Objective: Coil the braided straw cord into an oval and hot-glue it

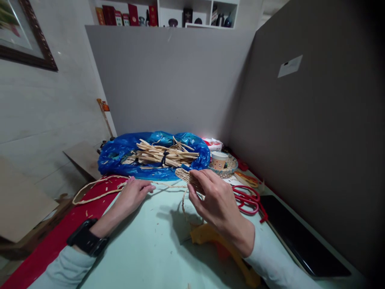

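My right hand (218,196) is closed around a small woven straw piece (182,174), whose rounded end sticks out past the fingers. A thin straw cord (168,185) runs leftward from that piece to my left hand (132,196), low over the table. My left fingers are closed at the cord, their tips partly hidden. Beyond that hand, the cord loops over the red cloth at the left. Beneath my right forearm lies a yellow glue gun (207,234), partly covered by the arm.
A blue plastic bag (117,160) at the back holds a tied straw bundle (164,154). To the right are a paper cup (219,159) in a woven basket (231,164), red-handled scissors (247,199) and a black tablet-like device (300,237). Grey panels stand behind and right.
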A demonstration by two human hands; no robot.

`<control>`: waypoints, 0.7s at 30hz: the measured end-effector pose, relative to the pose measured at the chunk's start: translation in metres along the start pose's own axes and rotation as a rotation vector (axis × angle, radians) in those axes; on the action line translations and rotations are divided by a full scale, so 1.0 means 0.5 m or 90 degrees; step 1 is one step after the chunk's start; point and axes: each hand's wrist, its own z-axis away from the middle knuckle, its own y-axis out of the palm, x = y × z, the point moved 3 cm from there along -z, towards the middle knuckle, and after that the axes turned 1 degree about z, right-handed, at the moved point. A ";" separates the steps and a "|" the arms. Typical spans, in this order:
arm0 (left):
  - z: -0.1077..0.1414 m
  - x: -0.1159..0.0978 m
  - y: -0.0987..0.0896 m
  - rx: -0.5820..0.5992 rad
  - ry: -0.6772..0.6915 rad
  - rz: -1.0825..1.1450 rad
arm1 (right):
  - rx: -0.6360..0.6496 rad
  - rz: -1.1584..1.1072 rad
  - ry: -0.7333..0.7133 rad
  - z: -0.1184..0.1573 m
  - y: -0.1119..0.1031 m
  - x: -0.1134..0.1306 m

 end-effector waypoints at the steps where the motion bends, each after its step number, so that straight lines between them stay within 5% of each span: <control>1: -0.002 0.007 0.004 0.009 -0.012 0.030 | -0.001 -0.002 0.001 0.000 0.000 0.000; 9: 0.010 0.031 0.018 0.052 -0.143 0.282 | 0.005 -0.011 0.001 0.000 -0.002 0.000; 13: 0.030 0.021 -0.043 -0.004 -0.173 0.382 | 0.001 -0.016 0.004 0.002 -0.002 -0.003; 21: 0.076 0.002 -0.170 -0.267 -0.120 0.626 | -0.049 -0.058 -0.034 0.001 -0.011 0.013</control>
